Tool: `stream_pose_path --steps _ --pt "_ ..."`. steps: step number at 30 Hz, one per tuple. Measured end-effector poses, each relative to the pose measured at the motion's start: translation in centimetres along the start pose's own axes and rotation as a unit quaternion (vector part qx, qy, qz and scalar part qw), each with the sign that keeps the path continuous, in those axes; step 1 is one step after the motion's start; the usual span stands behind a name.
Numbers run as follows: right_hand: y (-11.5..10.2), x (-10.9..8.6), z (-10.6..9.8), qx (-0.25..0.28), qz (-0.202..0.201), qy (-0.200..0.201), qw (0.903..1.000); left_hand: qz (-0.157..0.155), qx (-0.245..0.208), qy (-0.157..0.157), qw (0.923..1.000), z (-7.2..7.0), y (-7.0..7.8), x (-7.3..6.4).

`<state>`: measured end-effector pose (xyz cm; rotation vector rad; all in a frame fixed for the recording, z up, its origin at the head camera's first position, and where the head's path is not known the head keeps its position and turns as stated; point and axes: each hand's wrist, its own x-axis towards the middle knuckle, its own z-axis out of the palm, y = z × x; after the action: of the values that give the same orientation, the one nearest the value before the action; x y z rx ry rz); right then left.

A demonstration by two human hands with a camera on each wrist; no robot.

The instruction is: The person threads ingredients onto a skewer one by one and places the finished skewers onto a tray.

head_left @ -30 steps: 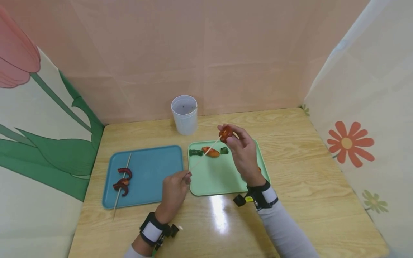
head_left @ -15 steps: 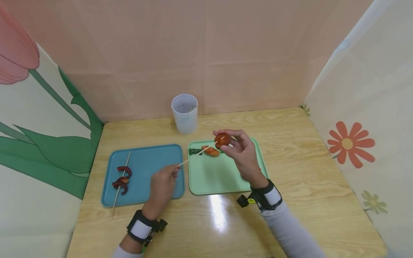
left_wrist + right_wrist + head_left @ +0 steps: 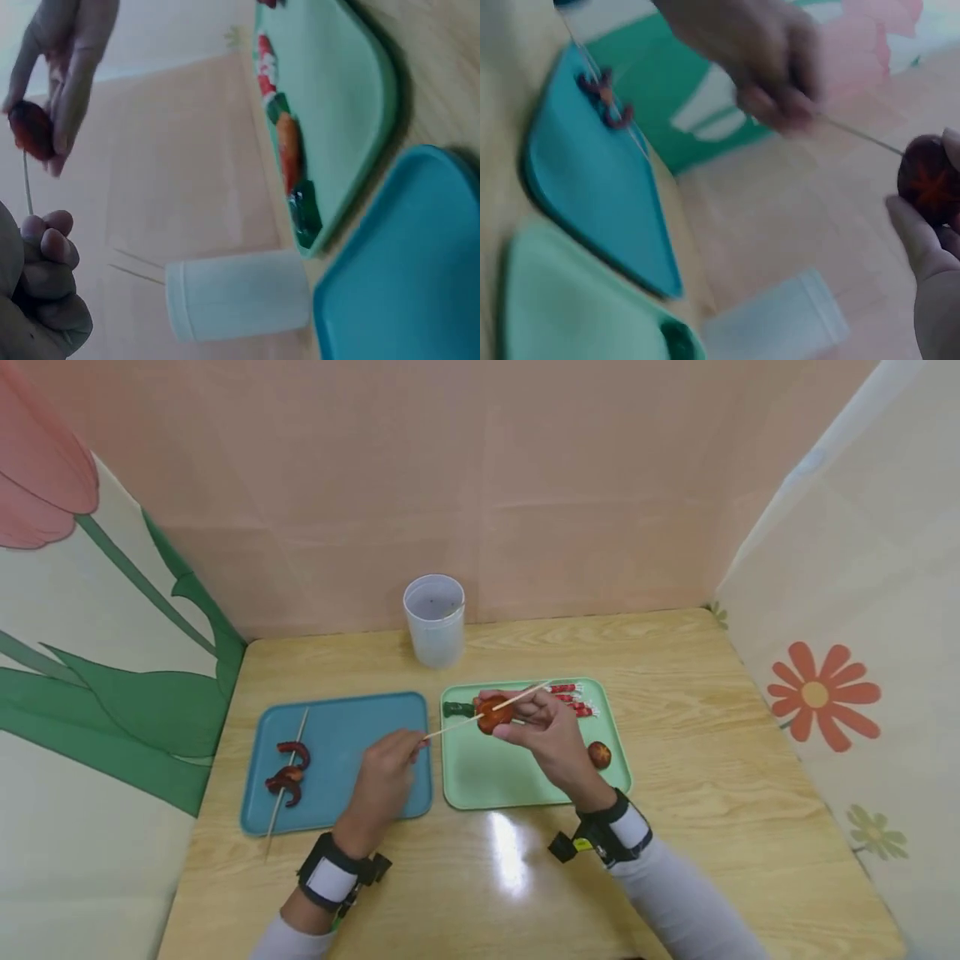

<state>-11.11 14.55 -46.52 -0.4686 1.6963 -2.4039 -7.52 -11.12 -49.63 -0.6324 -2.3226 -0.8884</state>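
My left hand (image 3: 384,781) pinches one end of a thin wooden skewer (image 3: 453,727). My right hand (image 3: 551,735) holds a reddish-brown mushroom cap (image 3: 495,717) between thumb and fingers, above the green tray (image 3: 480,789). The skewer runs through the cap, and its far end sticks out past it towards the right hand. In the right wrist view a star-shaped cut shows on the cap (image 3: 930,182). In the left wrist view the curled fingers of the left hand (image 3: 49,281) close round the skewer's end.
On the green tray lie a green pepper piece (image 3: 457,710), an orange piece (image 3: 289,150), red-and-white sticks (image 3: 570,697) and another mushroom (image 3: 599,754). The blue tray (image 3: 360,727) bears a skewer with dark red tentacle-like pieces (image 3: 287,778). A white cup (image 3: 437,631) stands behind.
The skewer's tip now protrudes beyond the mushroom. My left hand has shifted left and away from me, while my right hand has brought the mushroom left and lower over the tray.
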Motion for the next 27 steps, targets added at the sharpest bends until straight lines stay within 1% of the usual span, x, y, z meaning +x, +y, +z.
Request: stream_pose_path --steps 3,5,8,11,13,14,15,16,17,18,19,20,21,22,23,24,25,26,27 --pt "1.5 -0.3 1.5 0.003 0.002 -0.006 1.0 0.016 -0.004 -0.012 0.9998 0.7 0.9 1.0" --pt "2.4 -0.4 2.3 0.005 0.001 -0.01 0.9999 0.016 -0.004 -0.016 0.9997 1.0 1.4 1.4" --pt "3.2 -0.4 2.9 0.004 0.008 -0.013 0.9999 0.006 -0.001 -0.028 0.9996 1.3 2.0 1.6" --pt "3.5 -0.3 2.8 0.005 0.01 -0.023 0.9997 -0.018 -0.006 -0.037 0.9991 1.2 2.3 1.6" --pt "3.5 -0.3 2.3 -0.036 0.004 -0.038 0.9986 -0.026 0.0 -0.035 0.9991 1.1 2.2 1.4" --pt "3.5 -0.3 1.9 -0.072 0.0 -0.044 0.9964 -0.029 0.002 -0.029 0.9992 1.0 2.1 1.2" --pt "3.3 -0.4 1.3 -0.123 0.001 -0.043 0.9915 -0.031 0.005 -0.022 0.9993 0.9 1.9 1.1" --pt "3.1 -0.5 0.7 -0.188 0.004 -0.039 0.9814 -0.032 0.009 -0.013 0.9994 0.8 1.7 0.9" --pt "2.8 -0.7 0.0 -0.262 0.009 -0.034 0.9644 -0.033 0.013 -0.002 0.9994 0.8 1.4 0.6" --pt "2.6 -0.9 -0.9 -0.34 0.017 -0.03 0.9398 -0.036 0.017 0.006 0.9992 0.7 1.1 0.4" --pt "2.3 -1.2 -1.9 -0.414 0.029 -0.027 0.9095 -0.038 0.019 0.013 0.999 0.5 0.9 0.1" --pt "2.1 -1.4 -3.0 -0.486 0.043 -0.028 0.8727 -0.04 0.021 0.019 0.9988 0.4 0.6 -0.1" --pt "1.9 -1.7 -4.1 -0.549 0.059 -0.032 0.8334 -0.043 0.024 0.023 0.9985 0.3 0.3 -0.4" --pt "1.8 -2.0 -5.3 -0.599 0.068 -0.041 0.7966 -0.048 0.026 0.025 0.9982 0.1 0.0 -0.7" --pt "1.8 -2.3 -6.4 -0.635 0.077 -0.051 0.7671 -0.052 0.028 0.026 0.9979 0.0 -0.2 -0.9" --pt "1.9 -2.6 -7.4 -0.66 0.087 -0.063 0.7437 -0.058 0.028 0.025 0.9976 -0.2 -0.5 -1.1" --pt "2.0 -3.0 -8.3 -0.677 0.097 -0.074 0.7258 -0.063 0.026 0.024 0.9974 -0.3 -0.7 -1.3" --pt "2.1 -3.3 -9.1 -0.687 0.107 -0.085 0.7134 -0.07 0.025 0.022 0.997 -0.5 -0.9 -1.5" --pt "2.3 -3.7 -9.7 -0.692 0.116 -0.093 0.7067 -0.078 0.023 0.02 0.9965 -0.6 -1.0 -1.6"
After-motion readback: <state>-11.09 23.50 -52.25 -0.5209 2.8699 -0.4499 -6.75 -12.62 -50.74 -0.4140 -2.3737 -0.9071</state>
